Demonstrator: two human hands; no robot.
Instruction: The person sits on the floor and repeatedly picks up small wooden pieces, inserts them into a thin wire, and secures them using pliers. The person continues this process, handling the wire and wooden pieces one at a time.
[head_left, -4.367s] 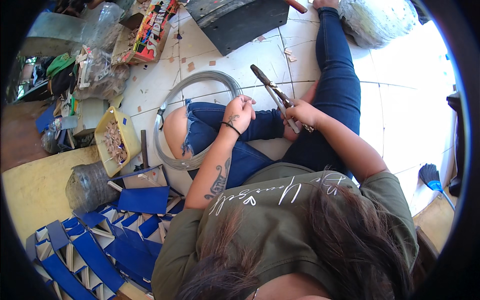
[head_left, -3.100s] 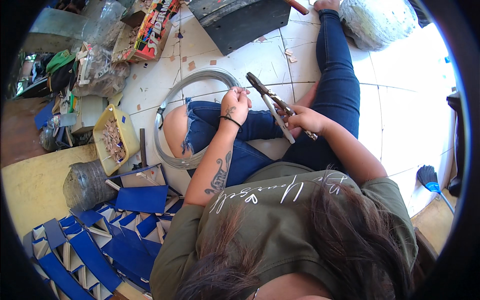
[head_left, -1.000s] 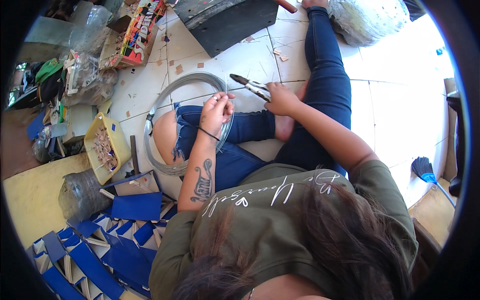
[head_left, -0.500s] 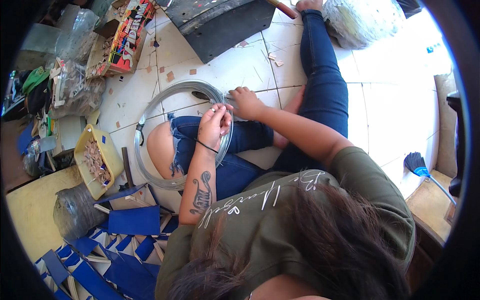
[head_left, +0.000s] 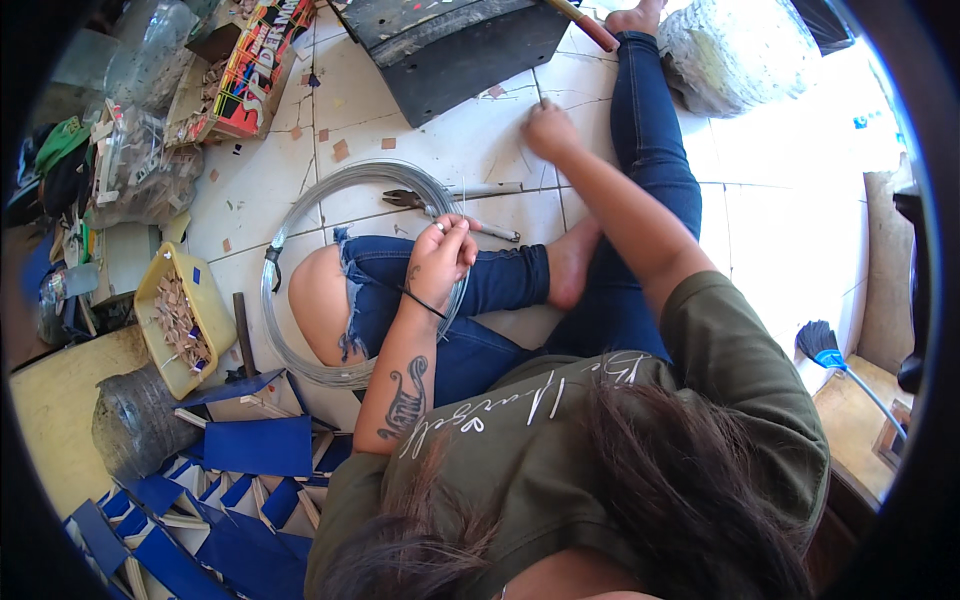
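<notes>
Coiled wire (head_left: 400, 173), silvery and wound into a wide ring, encircles the person's bent left knee (head_left: 322, 300); its far side lies over the white tiled floor (head_left: 350, 110), its right side crosses the blue jeans beside the left hand (head_left: 440, 248), and a black tie (head_left: 272, 256) binds it at the left. Fingers of that hand are curled in, thumb and forefinger pinched together on a thin wire (head_left: 463, 197) that stands up from the fingertips. Right hand (head_left: 549, 130) is blurred above the tiles near a dark box (head_left: 480, 75), well apart from the left, its fingers bent; I cannot tell how tightly they close or whether they grip anything. Pliers (head_left: 405, 198) lie on the floor, dark head inside the ring, pale handles spread and reaching beyond it to the right, partly hidden by the left hand. Left of the knee are a dark rod (head_left: 243, 335) and a yellow bin (head_left: 216, 300) holding small wooden pieces (head_left: 180, 325). Blue panels (head_left: 255, 445) sit nearer the person.
</notes>
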